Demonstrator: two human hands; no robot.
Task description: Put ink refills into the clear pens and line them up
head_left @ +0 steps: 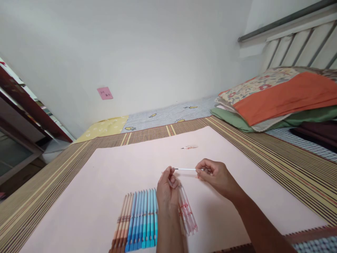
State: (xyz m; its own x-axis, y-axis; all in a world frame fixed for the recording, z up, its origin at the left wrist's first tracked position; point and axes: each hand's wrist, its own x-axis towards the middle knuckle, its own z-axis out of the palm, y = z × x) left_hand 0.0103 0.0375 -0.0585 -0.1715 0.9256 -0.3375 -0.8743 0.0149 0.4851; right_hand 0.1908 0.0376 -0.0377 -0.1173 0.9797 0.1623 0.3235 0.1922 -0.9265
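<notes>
A thin white pen refill [185,169] with a dark tip spans the gap between my two hands, lying nearly level above the pale pink sheet [86,196]. My left hand [168,186] pinches it near the dark tip. At the other end, the fingertips of my right hand [214,175] are closed on it. Beside my left wrist lie several clear pens with red markings [187,211], partly hidden by the arm. To the left is a neat row of blue pens [140,218] and brown pens [123,221]. Farther back rests a small slim piece with a dark tip [189,147].
The sheet lies on a striped mat [263,165]. Folded orange and floral bedding [279,91] is piled at the right, above green cloth [231,119]. Behind are a white wall with a pink note [105,93] and a radiator [302,45].
</notes>
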